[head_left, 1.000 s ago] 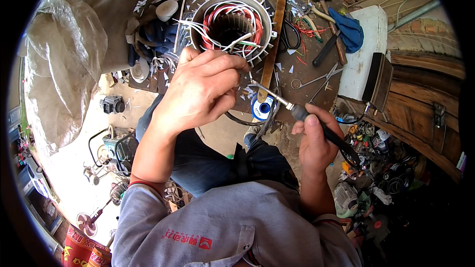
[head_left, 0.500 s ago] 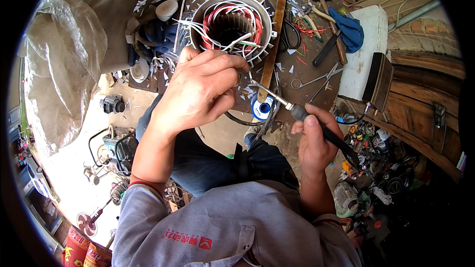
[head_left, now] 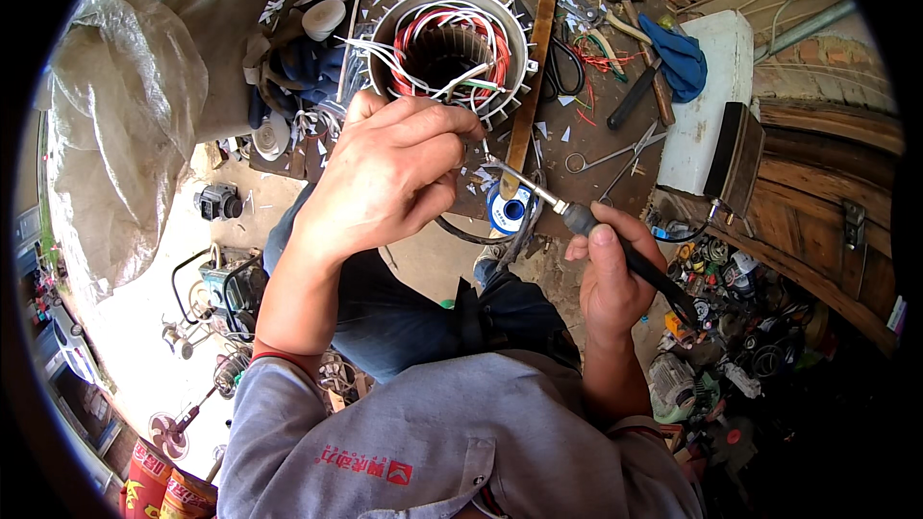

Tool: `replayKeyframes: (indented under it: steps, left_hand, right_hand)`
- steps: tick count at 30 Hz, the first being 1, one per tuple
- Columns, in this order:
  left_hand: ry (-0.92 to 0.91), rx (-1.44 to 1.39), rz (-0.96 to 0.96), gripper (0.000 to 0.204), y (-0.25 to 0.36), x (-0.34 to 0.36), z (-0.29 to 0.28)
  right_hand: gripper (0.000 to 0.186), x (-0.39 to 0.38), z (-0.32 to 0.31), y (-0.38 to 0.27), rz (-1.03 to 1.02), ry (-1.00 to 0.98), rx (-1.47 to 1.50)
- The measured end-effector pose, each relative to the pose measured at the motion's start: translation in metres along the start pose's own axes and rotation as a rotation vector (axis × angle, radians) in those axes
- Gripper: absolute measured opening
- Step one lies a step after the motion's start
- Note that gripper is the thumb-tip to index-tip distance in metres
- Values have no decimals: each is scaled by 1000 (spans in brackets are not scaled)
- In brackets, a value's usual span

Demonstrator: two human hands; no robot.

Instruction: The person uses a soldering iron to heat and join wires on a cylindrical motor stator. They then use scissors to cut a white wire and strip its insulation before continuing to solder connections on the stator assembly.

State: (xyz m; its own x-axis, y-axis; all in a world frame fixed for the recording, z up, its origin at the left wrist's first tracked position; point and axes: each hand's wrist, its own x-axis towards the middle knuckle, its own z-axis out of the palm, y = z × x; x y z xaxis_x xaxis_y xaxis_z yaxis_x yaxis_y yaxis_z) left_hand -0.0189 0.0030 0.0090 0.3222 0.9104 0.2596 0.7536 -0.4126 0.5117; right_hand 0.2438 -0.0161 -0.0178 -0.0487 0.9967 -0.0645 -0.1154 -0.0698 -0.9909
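Left hand [head_left: 385,183] is curled tight, fingertips pinched together on something fine at the near rim of the stator [head_left: 450,50]; what they pinch is hidden under the fingers, though white leads trail out of the windings right there. Right hand [head_left: 606,279] is wrapped round the dark handle of a soldering iron [head_left: 567,216], thumb on top, the metal tip slanting up and left to meet the left fingertips. Just below the tip lies a blue solder spool [head_left: 507,209] on the board. The stator stands upright on the work board, red and white wires looped inside its bore. A wooden strip [head_left: 534,67] leans along its right side. Further right, scissors [head_left: 615,152], a hammer [head_left: 644,86] and a blue cloth [head_left: 681,53] lie near a white tub [head_left: 707,106]. To the left, a clear plastic sheet [head_left: 144,106] is bunched over a heap.
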Motion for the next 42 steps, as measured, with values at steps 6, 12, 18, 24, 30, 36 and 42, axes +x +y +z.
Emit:
replayKeyframes:
  steps: [6, 12, 18, 24, 30, 36, 42]
  left_hand:
    - [6, -8, -4, 15, 0, 0, 1]
    - [2, -3, -14, 15, 0, -2, -1]
    - [-13, -2, -16, 15, 2, 1, -2]
    - [-12, -4, -17, 15, 1, 0, -1]
    - [-10, -2, -20, 14, 0, 0, 1]
    - [-5, 21, -17, 14, 1, 0, 1]
    - [-2, 38, -15, 13, 1, 0, 1]
  right_hand:
    - [21, 1, 1, 0, -2, 1, -1]
    - [22, 0, 2, -1, 33, 12, 23]
    - [24, 0, 0, -1, 46, 16, 58]
    - [23, 1, 1, -2, 43, 6, 51]
    - [23, 1, 1, -2, 35, 3, 42]
    - [22, 1, 1, -2, 23, 12, 26]
    - [21, 0, 2, -3, -36, -4, -53]
